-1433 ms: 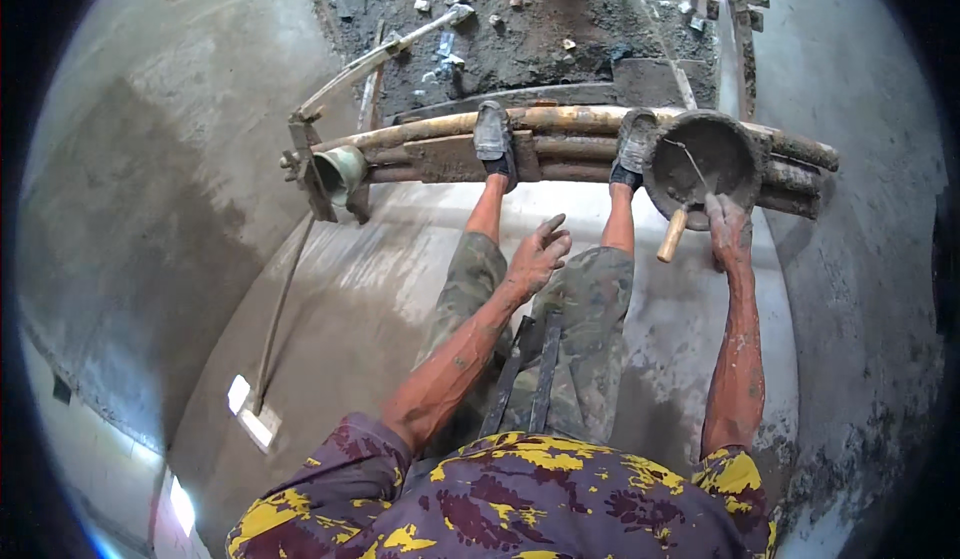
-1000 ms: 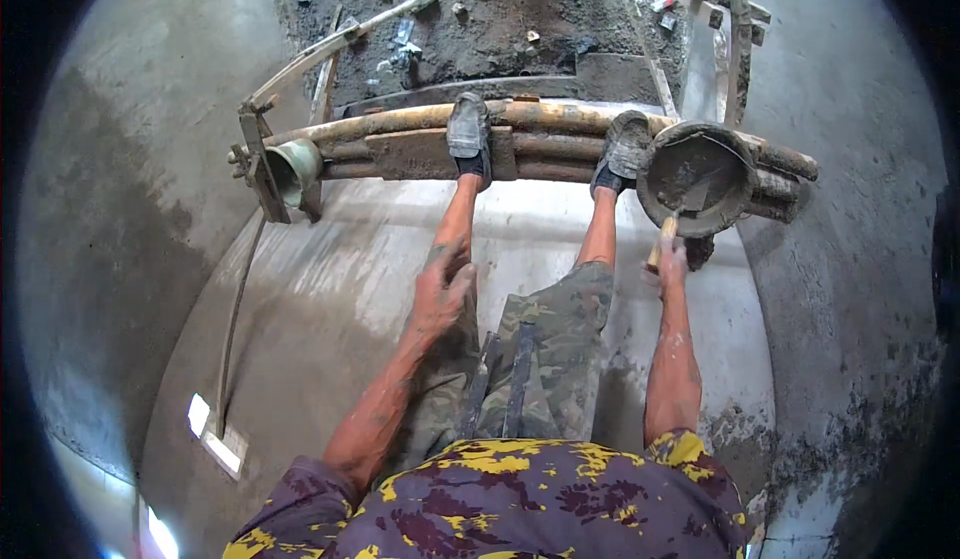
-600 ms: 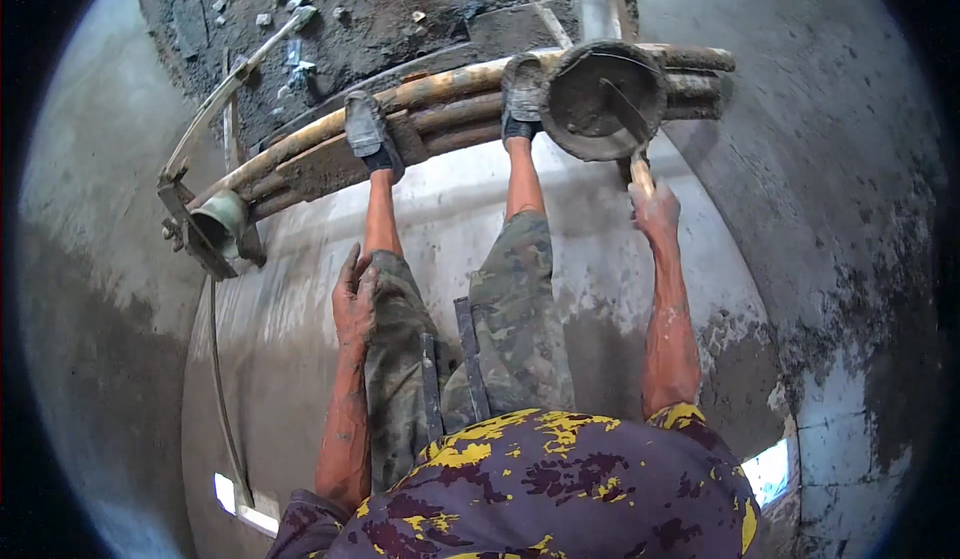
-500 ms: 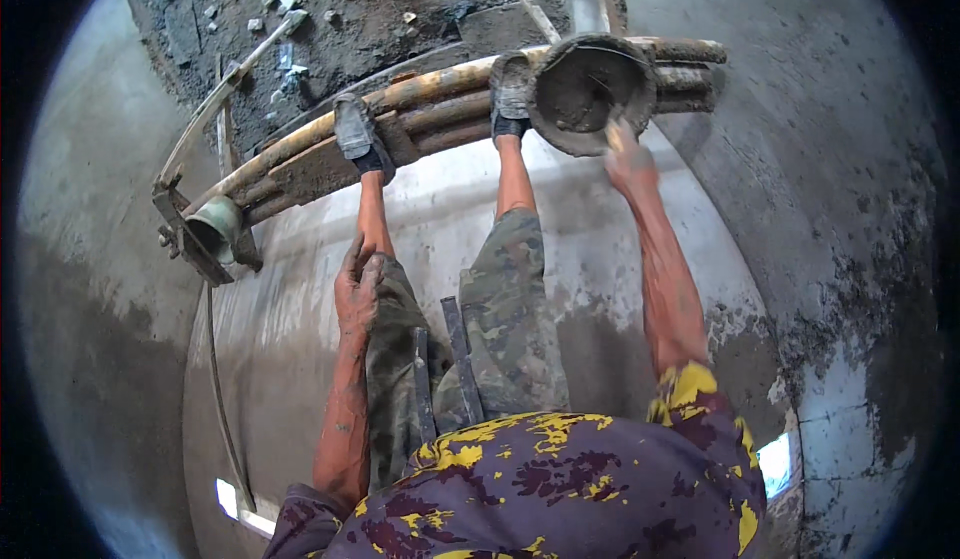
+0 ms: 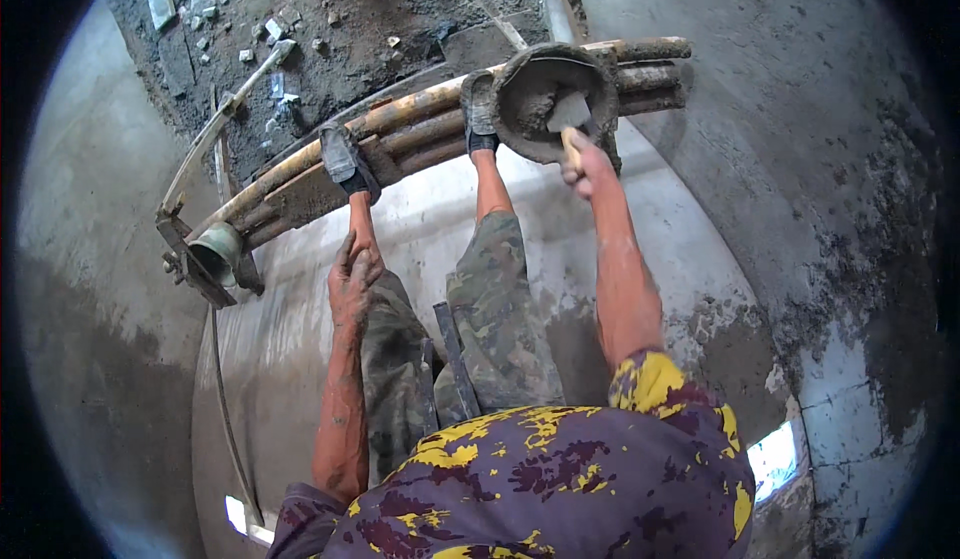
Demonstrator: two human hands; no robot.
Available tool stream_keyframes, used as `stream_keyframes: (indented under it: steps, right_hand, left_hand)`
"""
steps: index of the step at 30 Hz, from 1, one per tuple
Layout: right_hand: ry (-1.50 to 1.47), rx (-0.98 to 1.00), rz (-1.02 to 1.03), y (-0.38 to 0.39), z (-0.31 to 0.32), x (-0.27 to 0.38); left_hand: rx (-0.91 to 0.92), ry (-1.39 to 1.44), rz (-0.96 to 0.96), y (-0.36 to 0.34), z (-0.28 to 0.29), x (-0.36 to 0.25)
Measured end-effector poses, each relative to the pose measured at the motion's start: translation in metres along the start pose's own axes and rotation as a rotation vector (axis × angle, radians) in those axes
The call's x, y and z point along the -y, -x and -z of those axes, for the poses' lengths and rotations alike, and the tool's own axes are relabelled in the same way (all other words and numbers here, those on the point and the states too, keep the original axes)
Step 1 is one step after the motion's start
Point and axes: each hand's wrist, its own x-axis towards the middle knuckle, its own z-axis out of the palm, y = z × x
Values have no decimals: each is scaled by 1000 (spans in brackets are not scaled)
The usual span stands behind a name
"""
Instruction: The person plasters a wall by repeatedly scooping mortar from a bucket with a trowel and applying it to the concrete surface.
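My right hand [image 5: 592, 169] is closed around the pale yellow handle of a trowel [image 5: 570, 111]. The trowel's flat metal blade dips into a round, dark, mortar-crusted basin [image 5: 512, 137], just right of my right foot. Wet grey mortar [image 5: 530, 109] lies inside the basin, beside the blade. My left hand [image 5: 352, 284] hangs by my left shin with nothing in it, its dirty fingers apart and loosely curled.
Both feet rest on a row of rusty scaffold poles [image 5: 420, 129] crossing in front of me. A greenish bucket [image 5: 218, 251] sits by the wooden bracket [image 5: 185, 249] at their left end. Far below lies rubble-strewn ground [image 5: 330, 29]; grey plastered wall [image 5: 720, 139] rises at right.
My right hand has moved left over the basin, and the trowel blade now shows plainly in it. The view has shifted slightly; my left hand stays by the shin.
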Motion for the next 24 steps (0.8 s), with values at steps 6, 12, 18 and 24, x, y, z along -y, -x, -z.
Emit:
stream_keyframes:
  steps: [6, 12, 18, 24]
  right_hand:
    - [1526, -309, 534, -33, 31, 6]
    - [1514, -224, 548, 32, 63, 36]
    - [1137, -380, 769, -58, 46, 18]
    - [1398, -242, 533, 28, 41, -23]
  left_hand:
    - [-6, -11, 1, -9, -2, -1]
    - [-30, -36, -30, -3, -2, -21]
    - [117, 77, 14, -38, -22, 16]
    - [79, 41, -36, -20, -19, -11]
